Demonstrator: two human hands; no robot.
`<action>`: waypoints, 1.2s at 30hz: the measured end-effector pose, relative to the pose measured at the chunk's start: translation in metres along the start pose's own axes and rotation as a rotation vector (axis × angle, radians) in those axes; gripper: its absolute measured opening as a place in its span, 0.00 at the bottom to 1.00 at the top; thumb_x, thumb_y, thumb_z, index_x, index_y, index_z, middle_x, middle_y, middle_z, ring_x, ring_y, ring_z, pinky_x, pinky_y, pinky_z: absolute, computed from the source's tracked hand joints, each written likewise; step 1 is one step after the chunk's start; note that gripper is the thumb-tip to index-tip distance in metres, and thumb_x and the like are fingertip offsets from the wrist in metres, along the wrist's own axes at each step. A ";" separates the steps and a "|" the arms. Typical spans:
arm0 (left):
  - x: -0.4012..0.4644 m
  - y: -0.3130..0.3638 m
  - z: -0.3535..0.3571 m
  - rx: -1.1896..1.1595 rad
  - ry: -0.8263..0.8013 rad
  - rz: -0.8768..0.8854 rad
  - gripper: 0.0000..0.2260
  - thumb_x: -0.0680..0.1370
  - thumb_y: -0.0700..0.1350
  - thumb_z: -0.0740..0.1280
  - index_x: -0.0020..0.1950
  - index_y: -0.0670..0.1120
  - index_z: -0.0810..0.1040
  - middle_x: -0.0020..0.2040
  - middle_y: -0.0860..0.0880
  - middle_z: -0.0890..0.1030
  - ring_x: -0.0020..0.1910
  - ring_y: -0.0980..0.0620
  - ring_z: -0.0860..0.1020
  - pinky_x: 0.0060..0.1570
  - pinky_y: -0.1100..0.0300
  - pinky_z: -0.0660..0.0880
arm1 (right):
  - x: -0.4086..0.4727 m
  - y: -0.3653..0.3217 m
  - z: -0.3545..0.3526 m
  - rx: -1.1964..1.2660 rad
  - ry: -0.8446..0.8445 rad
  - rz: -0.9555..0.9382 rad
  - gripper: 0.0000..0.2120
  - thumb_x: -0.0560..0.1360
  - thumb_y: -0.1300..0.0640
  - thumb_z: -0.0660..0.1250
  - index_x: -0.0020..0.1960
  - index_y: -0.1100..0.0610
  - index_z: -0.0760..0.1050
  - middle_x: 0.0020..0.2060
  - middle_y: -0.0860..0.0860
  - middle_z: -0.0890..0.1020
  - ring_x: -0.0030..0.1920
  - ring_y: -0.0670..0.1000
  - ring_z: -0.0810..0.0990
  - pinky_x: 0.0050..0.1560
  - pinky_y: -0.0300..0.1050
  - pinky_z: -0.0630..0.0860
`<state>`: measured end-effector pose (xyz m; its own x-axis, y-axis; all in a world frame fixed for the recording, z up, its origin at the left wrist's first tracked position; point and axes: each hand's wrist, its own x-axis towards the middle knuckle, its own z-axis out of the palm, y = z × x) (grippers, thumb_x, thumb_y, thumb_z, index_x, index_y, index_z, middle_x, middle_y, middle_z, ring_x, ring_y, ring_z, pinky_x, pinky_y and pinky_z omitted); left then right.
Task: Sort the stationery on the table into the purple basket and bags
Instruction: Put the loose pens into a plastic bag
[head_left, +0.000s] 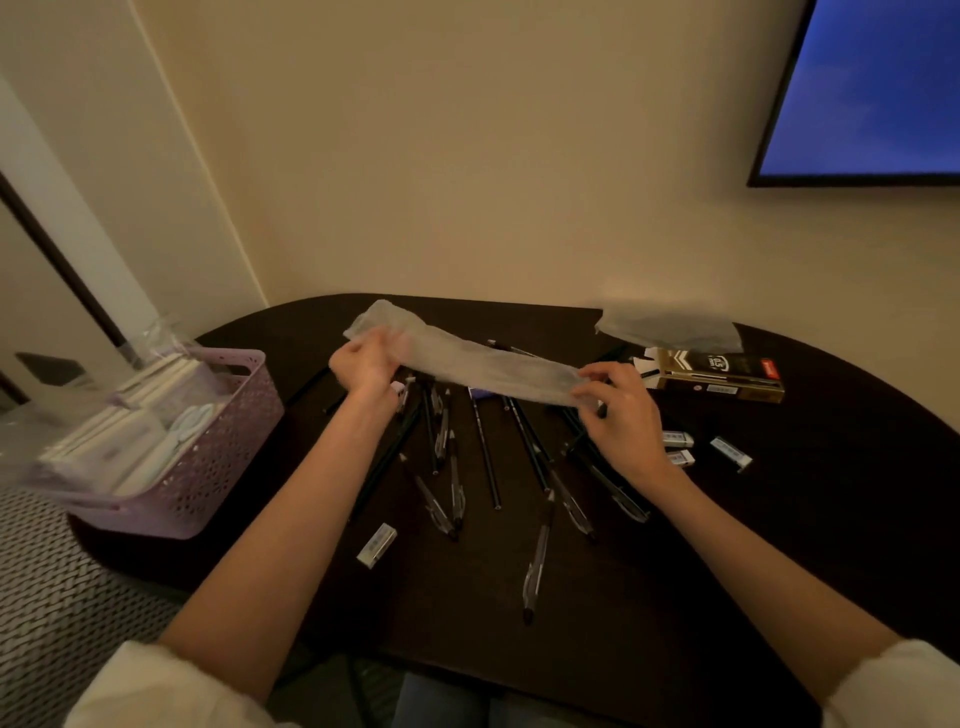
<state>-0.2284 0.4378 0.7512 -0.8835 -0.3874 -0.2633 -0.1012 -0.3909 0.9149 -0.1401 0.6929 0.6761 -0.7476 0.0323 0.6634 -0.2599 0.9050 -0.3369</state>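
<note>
A long clear plastic bag (483, 364) is stretched above the dark table (805, 519). My left hand (363, 364) grips its left end and my right hand (623, 410) pinches its right end. Under the bag lie several pens and pencils (488, 467), scattered over the table's middle. One clear pen (537, 564) lies nearer to me. Small white erasers sit at the right (730, 452) and one at the front left (376, 544). The purple basket (208, 467) stands at the table's left edge, filled with white and pale packets.
A gold and black pen box (722, 382) lies open at the back right, with another clear bag (670, 327) behind it. A screen (872, 88) hangs on the wall at the upper right. Patterned fabric (62, 597) lies left of the table.
</note>
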 end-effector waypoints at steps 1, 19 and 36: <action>-0.003 0.003 -0.003 -0.006 -0.005 0.007 0.06 0.76 0.40 0.70 0.52 0.46 0.80 0.53 0.47 0.82 0.50 0.52 0.82 0.37 0.60 0.79 | 0.000 -0.002 0.000 0.006 -0.061 -0.011 0.10 0.69 0.63 0.73 0.50 0.58 0.81 0.57 0.54 0.77 0.60 0.53 0.73 0.53 0.48 0.78; -0.046 0.094 -0.087 0.142 0.009 0.713 0.06 0.74 0.42 0.73 0.44 0.41 0.80 0.38 0.51 0.80 0.38 0.60 0.78 0.42 0.63 0.77 | 0.034 -0.072 0.020 0.199 -0.691 -0.001 0.34 0.71 0.51 0.73 0.72 0.52 0.62 0.66 0.50 0.70 0.67 0.49 0.68 0.66 0.45 0.68; -0.072 0.158 -0.182 1.028 -0.224 1.031 0.14 0.70 0.49 0.76 0.41 0.39 0.76 0.37 0.47 0.79 0.34 0.55 0.74 0.37 0.59 0.74 | 0.040 -0.199 0.098 -0.102 -0.931 -0.515 0.21 0.75 0.62 0.67 0.67 0.54 0.71 0.64 0.52 0.70 0.63 0.52 0.70 0.60 0.46 0.72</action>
<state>-0.0974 0.2521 0.8588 -0.8061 0.0517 0.5895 0.4147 0.7601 0.5004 -0.1779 0.4725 0.7044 -0.7463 -0.6613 -0.0761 -0.6570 0.7501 -0.0754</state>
